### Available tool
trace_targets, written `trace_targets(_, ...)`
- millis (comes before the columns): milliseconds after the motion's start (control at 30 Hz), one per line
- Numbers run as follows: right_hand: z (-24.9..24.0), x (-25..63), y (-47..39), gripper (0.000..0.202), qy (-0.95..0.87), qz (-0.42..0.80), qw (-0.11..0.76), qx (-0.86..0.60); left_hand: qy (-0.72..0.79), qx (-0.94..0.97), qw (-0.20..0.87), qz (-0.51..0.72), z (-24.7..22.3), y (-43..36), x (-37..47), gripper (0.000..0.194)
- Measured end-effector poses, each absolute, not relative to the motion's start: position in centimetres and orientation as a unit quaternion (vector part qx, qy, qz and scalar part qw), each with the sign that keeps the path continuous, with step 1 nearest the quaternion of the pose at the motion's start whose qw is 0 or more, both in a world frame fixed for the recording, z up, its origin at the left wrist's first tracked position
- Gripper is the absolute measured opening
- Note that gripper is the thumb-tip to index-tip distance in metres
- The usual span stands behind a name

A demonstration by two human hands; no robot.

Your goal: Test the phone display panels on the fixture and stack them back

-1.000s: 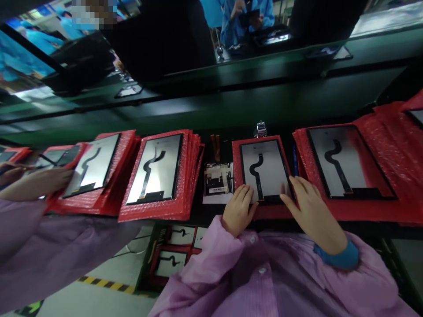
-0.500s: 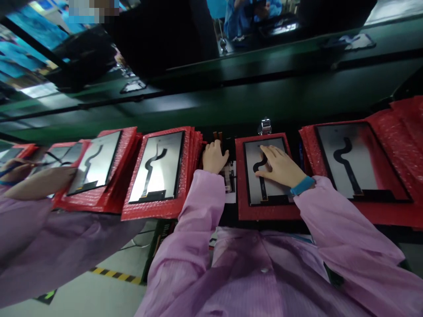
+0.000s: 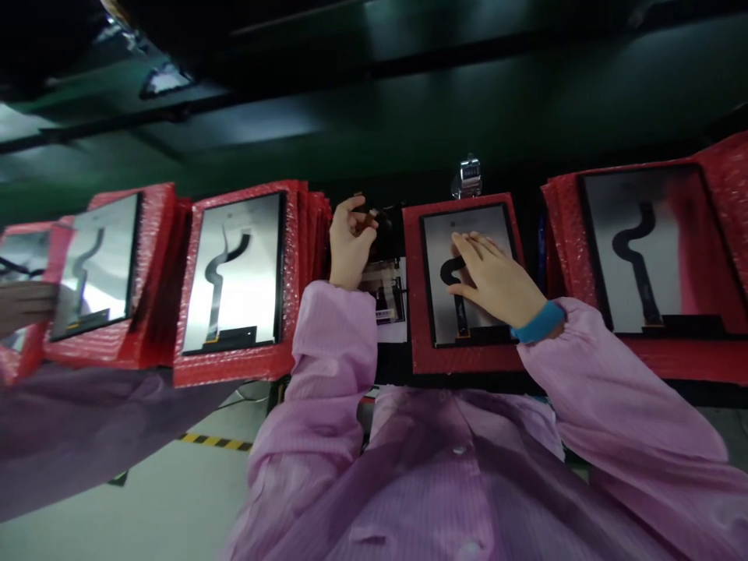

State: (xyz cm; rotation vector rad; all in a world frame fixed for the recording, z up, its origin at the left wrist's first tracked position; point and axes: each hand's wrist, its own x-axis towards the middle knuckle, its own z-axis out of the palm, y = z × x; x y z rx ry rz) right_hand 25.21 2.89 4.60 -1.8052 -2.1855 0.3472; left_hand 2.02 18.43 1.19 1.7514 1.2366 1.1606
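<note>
My right hand (image 3: 496, 282) lies with outstretched fingers on a display panel (image 3: 438, 234), over its black ribbon cable (image 3: 461, 312). That panel rests on a red foam sheet (image 3: 461, 362) in front of me. To the left, my left hand (image 3: 351, 245) is raised over the dark bench, fingers curled toward the thumb; whatever may be between the fingertips is too small to make out. Just beside its wrist lies a flat card with a dark printed picture (image 3: 386, 292).
Red bubble-wrap sleeves topped by a panel (image 3: 248, 257) stand at left, with another panel (image 3: 99, 265) beyond them. At right sits a further panel (image 3: 601, 234) on red sleeves. A metal tally counter (image 3: 469, 175) is behind the middle sheet. A co-worker's hand (image 3: 26, 308) is at far left.
My view has tipped downward. My left hand has shifted left and its fingers have curled up. The right hand stays on the panel. The co-worker's hand has moved.
</note>
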Motion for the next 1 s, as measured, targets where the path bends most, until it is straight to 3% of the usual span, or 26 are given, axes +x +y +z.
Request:
trace_targets(67, 4.7, 25.0, 2.8, 0.072, -0.755, 0.132, 0.167, -0.621, 0.445, 0.669, 0.364, 0.471, 0.9, 18.7, 1.9, 0.037)
trace_targets(200, 4.5, 24.5, 2.9, 0.068, -0.717, 0.224, 0.265, -0.604, 0.410, 0.684, 0.357, 0.486, 1.3, 18.6, 2.1, 0.052)
trace_targets(367, 3.4, 23.9, 3.4, 0.088, -0.648, 0.351, 0.364, -0.569, 0.390, 0.689, 0.376, 0.481, 3.1, 17.2, 2.8, 0.038)
trace_targets(667, 3.7, 23.1, 3.7, 0.068, -0.486, 0.530, 0.492, -0.491, 0.348, 0.742, 0.394, 0.415, 4.2, 15.5, 3.3, 0.045)
trace_targets(833, 4.0, 23.3, 3.9, 0.047, -0.563, 0.497, 0.462, -0.473, 0.296, 0.822, 0.312, 0.372, 4.4, 15.1, 3.3, 0.040)
trace_targets(1000, 4.0, 23.8, 4.2, 0.026, -0.701, 0.361, 0.387, -0.478, 0.279, 0.876, 0.251, 0.305, 4.6, 15.1, 3.2, 0.029)
